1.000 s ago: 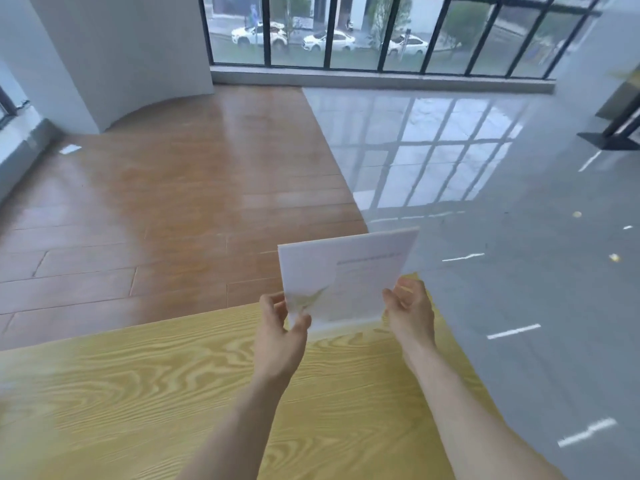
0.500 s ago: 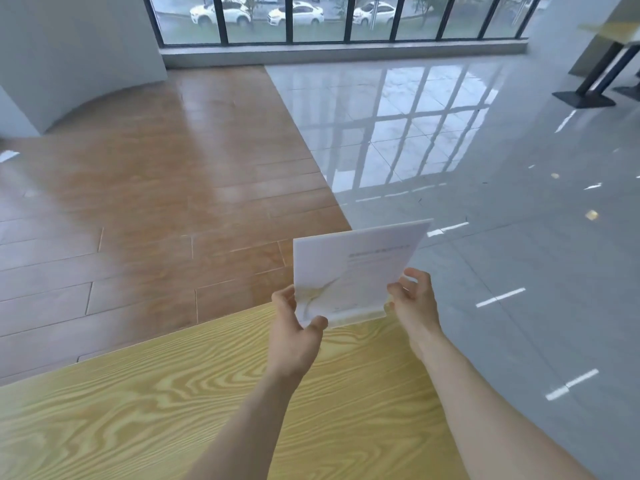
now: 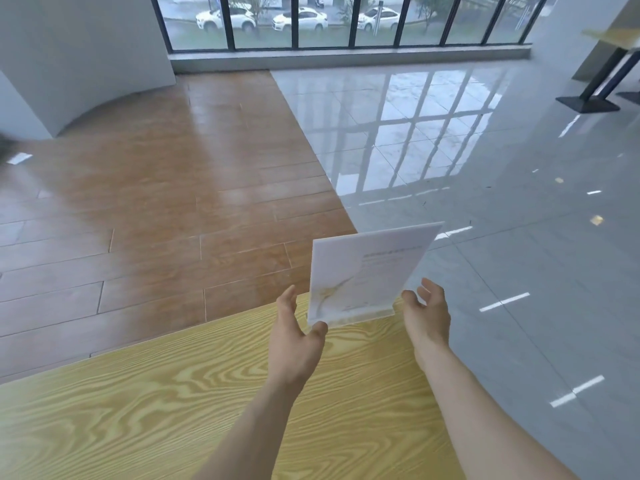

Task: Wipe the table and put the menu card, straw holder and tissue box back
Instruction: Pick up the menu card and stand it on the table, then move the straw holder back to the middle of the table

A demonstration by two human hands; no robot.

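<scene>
Both hands have loosened since a moment ago; the white, stiff-looking acrylic menu card (image 3: 367, 275) now stands at the far corner of the yellow wood-grain table (image 3: 173, 403). It looks light, rigid and smooth, likely slippery, best held by its lower side edges; the left hand (image 3: 294, 337) is spread, thumb touching the bottom corner; the right hand (image 3: 427, 315) is open, fingertips just beside the card's edge.

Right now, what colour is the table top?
Yellow-tan wood with bold wavy grain table top, clearest in the head view.
</scene>
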